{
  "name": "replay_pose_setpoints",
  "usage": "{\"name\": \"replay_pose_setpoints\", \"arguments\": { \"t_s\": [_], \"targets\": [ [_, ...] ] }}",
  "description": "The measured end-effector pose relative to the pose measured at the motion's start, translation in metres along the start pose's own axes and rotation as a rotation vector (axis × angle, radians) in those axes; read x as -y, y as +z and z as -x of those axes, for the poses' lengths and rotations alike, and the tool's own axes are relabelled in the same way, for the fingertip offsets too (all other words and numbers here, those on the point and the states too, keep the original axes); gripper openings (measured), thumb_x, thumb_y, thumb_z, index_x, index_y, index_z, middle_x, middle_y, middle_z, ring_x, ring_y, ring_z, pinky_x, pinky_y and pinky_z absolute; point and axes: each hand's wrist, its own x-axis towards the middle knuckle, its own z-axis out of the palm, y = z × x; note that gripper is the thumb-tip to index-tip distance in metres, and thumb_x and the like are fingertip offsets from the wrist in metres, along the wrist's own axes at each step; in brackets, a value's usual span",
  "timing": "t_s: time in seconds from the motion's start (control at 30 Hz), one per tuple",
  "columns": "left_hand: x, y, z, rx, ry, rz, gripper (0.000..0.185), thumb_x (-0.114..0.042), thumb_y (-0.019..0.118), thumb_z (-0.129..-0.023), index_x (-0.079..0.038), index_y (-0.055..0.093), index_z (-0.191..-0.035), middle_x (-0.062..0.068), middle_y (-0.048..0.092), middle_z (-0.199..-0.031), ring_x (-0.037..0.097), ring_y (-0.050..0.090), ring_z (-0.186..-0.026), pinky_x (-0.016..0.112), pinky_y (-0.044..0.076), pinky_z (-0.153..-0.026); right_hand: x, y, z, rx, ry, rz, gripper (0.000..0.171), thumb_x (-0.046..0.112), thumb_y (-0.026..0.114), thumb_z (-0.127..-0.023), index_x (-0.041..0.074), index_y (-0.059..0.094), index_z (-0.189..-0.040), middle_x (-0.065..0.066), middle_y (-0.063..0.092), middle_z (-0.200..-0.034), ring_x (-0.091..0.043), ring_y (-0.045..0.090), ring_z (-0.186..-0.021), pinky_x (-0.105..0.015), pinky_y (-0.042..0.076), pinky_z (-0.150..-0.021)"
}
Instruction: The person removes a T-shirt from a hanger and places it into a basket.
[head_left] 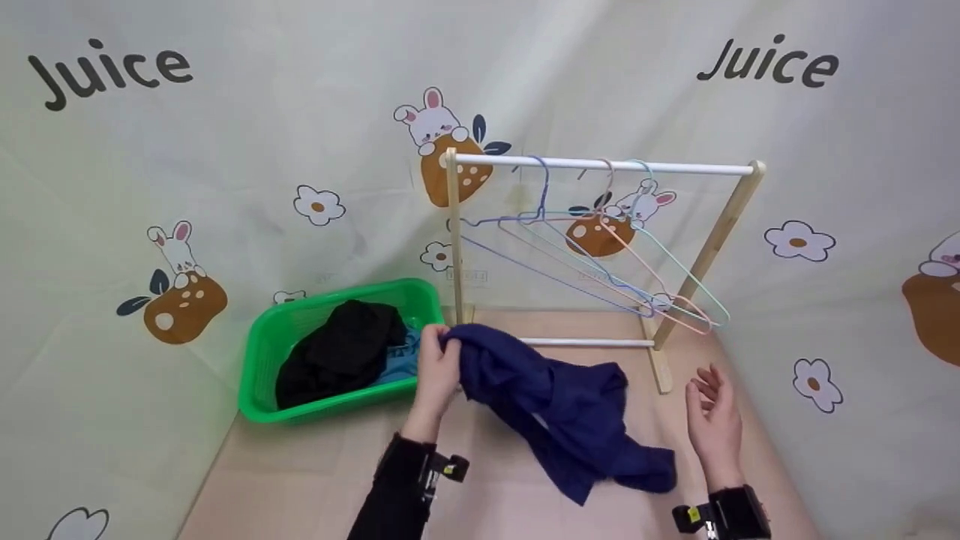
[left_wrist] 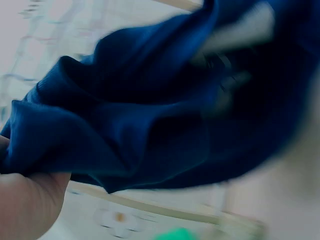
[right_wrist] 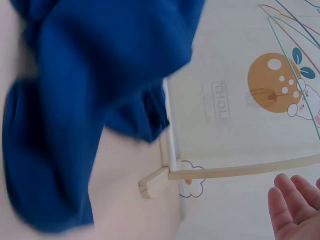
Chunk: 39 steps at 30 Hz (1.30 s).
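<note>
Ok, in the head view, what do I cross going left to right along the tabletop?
Green plastic basket holding black clothing → left hand → crumpled navy blue cloth garment → right hand.

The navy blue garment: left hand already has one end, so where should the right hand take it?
Probably the loose lower end of the navy blue garment, which trails on the table nearest the open right hand. Come in from the right and pinch its bunched edge; the left hand grips the upper end near the green basket.
</note>
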Motion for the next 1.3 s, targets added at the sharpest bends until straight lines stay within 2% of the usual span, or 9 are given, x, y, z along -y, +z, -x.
{"name": "replay_pose_setpoints", "arguments": {
  "t_s": [0.1, 0.3, 0.47, 0.67, 0.8, 0.93, 1.07, 1.2, 1.3],
  "targets": [
    [-0.033, -0.011, -0.016, -0.033, 0.005, 0.178, 0.005, 0.003, 0.045, -0.097, -0.001, 0.045, -0.101, 0.011, 0.045, -0.101, 0.023, 0.047, -0.092, 0.030, 0.042, -0.079, -0.006, 0.002, 0.002, 0.026, 0.019, 0.032, 0.055, 0.024, 0.050, -0.104, -0.002, 0.032, -0.150, -0.023, 0.049, -0.142, -0.036, 0.051, -0.123, -0.034, 0.039, -0.092],
    [-0.098, -0.038, -0.046, -0.165, 0.172, 0.449, 0.008, 0.010, 0.041, -0.097, 0.002, 0.043, -0.100, 0.014, 0.046, -0.105, 0.021, 0.053, -0.098, 0.028, 0.048, -0.084, -0.015, 0.004, 0.004, 0.038, 0.015, 0.062, 0.053, 0.019, 0.052, -0.103, -0.004, 0.034, -0.147, -0.025, 0.049, -0.139, -0.038, 0.052, -0.122, -0.036, 0.040, -0.090],
    [-0.139, -0.065, -0.072, -0.218, 0.269, 0.497, 0.008, 0.009, 0.040, -0.099, 0.001, 0.041, -0.098, 0.013, 0.045, -0.107, 0.021, 0.052, -0.101, 0.029, 0.046, -0.088, -0.019, 0.004, 0.005, 0.064, 0.023, 0.085, 0.053, 0.017, 0.053, -0.103, -0.005, 0.033, -0.147, -0.026, 0.048, -0.139, -0.040, 0.051, -0.122, -0.044, 0.042, -0.092],
    [-0.171, -0.090, -0.097, -0.269, 0.342, 0.567, 0.008, 0.004, 0.043, -0.102, -0.002, 0.040, -0.097, 0.012, 0.046, -0.102, 0.021, 0.056, -0.093, 0.029, 0.048, -0.080, -0.022, 0.004, 0.005, 0.095, 0.042, 0.108, 0.053, 0.019, 0.051, -0.104, -0.005, 0.033, -0.147, -0.028, 0.046, -0.140, -0.041, 0.050, -0.123, -0.051, 0.043, -0.095],
    [-0.190, -0.100, -0.108, -0.324, 0.440, 0.602, 0.009, 0.004, 0.044, -0.101, -0.001, 0.040, -0.095, 0.012, 0.044, -0.101, 0.022, 0.055, -0.091, 0.030, 0.047, -0.078, -0.026, 0.004, 0.005, 0.107, 0.034, 0.122, 0.052, 0.016, 0.053, -0.103, -0.005, 0.034, -0.146, -0.027, 0.047, -0.139, -0.041, 0.052, -0.121, -0.050, 0.044, -0.093],
    [-0.200, -0.107, -0.117, -0.337, 0.569, 0.554, 0.011, 0.008, 0.044, -0.099, -0.001, 0.039, -0.094, 0.010, 0.041, -0.101, 0.023, 0.052, -0.097, 0.032, 0.045, -0.084, -0.029, 0.005, 0.006, 0.110, 0.027, 0.152, 0.051, 0.015, 0.054, -0.102, -0.006, 0.036, -0.145, -0.027, 0.049, -0.138, -0.040, 0.054, -0.120, -0.048, 0.045, -0.091],
    [-0.197, -0.114, -0.126, -0.330, 0.624, 0.434, 0.012, 0.008, 0.045, -0.099, -0.003, 0.041, -0.095, 0.008, 0.041, -0.102, 0.022, 0.049, -0.103, 0.031, 0.042, -0.090, -0.030, 0.006, 0.008, 0.126, 0.030, 0.159, 0.051, 0.014, 0.053, -0.102, -0.008, 0.035, -0.145, -0.029, 0.048, -0.137, -0.042, 0.053, -0.120, -0.051, 0.046, -0.091],
    [-0.181, -0.120, -0.130, -0.304, 0.633, 0.254, 0.013, 0.007, 0.049, -0.097, -0.005, 0.044, -0.095, 0.005, 0.042, -0.099, 0.020, 0.046, -0.103, 0.028, 0.037, -0.092, -0.031, 0.007, 0.008, 0.138, 0.028, 0.153, 0.051, 0.013, 0.054, -0.102, -0.009, 0.036, -0.144, -0.030, 0.048, -0.137, -0.043, 0.054, -0.119, -0.054, 0.047, -0.092],
    [-0.157, -0.121, -0.128, -0.285, 0.593, 0.062, 0.010, 0.005, 0.050, -0.093, -0.005, 0.046, -0.094, 0.004, 0.044, -0.097, 0.020, 0.046, -0.100, 0.028, 0.035, -0.090, -0.031, 0.007, 0.009, 0.146, 0.020, 0.153, 0.051, 0.013, 0.054, -0.101, -0.010, 0.036, -0.144, -0.030, 0.049, -0.136, -0.043, 0.054, -0.118, -0.055, 0.047, -0.092]
  ]
}}
